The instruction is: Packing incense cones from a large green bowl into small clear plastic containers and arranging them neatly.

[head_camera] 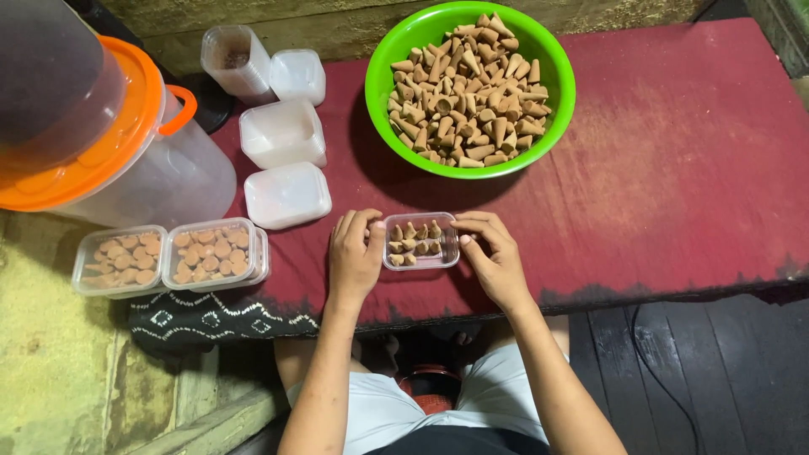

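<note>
A small clear plastic box [420,263] sits on the dark red cloth near the table's front edge, with several brown cone-shaped pieces [412,239] standing in its back half. My left hand [354,257] grips the box's left side. My right hand [493,253] touches its right edge, fingertips pinched at the upper right corner. Behind them stands a green bowl [377,93] heaped with the same brown cones [468,93].
Two filled clear boxes [164,257] lie at the left front. Stacks of empty clear boxes and lids [282,135] stand behind them. A big clear jar with an orange lid [101,139] stands at far left. The red cloth [674,168] stretches to the right.
</note>
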